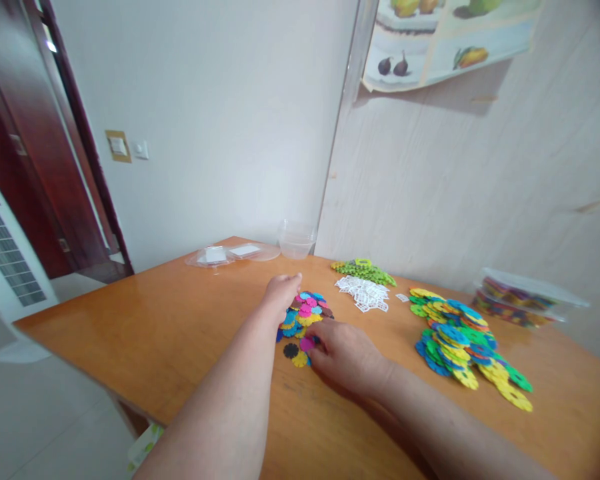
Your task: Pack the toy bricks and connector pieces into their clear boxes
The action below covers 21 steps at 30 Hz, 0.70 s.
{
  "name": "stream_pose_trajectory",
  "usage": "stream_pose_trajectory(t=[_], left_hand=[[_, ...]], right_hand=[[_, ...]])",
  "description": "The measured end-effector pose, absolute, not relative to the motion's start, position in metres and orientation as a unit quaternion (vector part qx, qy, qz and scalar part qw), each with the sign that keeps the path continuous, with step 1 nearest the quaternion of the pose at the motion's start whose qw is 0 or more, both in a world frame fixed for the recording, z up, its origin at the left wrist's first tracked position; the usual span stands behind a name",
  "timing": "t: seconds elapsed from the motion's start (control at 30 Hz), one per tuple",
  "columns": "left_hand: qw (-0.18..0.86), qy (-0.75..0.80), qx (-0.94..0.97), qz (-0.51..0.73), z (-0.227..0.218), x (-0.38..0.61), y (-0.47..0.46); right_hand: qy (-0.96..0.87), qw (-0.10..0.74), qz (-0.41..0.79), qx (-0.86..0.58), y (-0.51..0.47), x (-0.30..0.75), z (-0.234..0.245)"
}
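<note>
A small heap of bright plastic snowflake discs (307, 312) lies in the middle of the orange wooden table (180, 320). My left hand (281, 293) rests at the heap's left edge, its fingers curled down onto the discs. On the heap's near side my right hand (344, 357) lies with its fingers bent, pinching at a pink disc (307, 344). Beside it lie a black disc (291, 350) and a yellow disc (300, 360).
A larger spread of mixed discs (460, 343) lies to the right. Behind are white pieces (364, 293), green discs (364, 270), a clear cup (296, 239), clear lids (230, 253) and a lidded box of discs (523, 297) by the wall. A white fan (5, 267) stands left.
</note>
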State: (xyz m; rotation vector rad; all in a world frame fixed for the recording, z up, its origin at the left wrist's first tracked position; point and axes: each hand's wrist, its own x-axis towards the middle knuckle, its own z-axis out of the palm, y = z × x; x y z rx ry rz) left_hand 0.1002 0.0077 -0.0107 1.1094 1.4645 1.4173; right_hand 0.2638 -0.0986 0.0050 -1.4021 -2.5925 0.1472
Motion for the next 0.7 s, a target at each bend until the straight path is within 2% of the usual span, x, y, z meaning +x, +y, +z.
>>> stream_pose_trajectory(t=[0.2, 0.33, 0.47, 0.7], left_hand=[[0.364, 0.587, 0.452, 0.565, -0.015, 0.093, 0.011], [0.264, 0.604, 0.505, 0.557, -0.02, 0.08, 0.015], [0.166, 0.638, 0.596, 0.459, -0.021, 0.072, 0.014], [0.23, 0.586, 0.674, 0.386, -0.017, 0.084, 0.004]], right_hand=[[-0.864, 0.11, 0.055, -0.489, -0.1, 0.266, 0.011], [-0.847, 0.164, 0.101, -0.495, -0.09, 0.286, 0.024], [-0.81, 0.189, 0.142, -0.536, -0.079, 0.318, 0.028], [-0.803, 0.177, 0.146, -0.551, -0.09, 0.34, 0.015]])
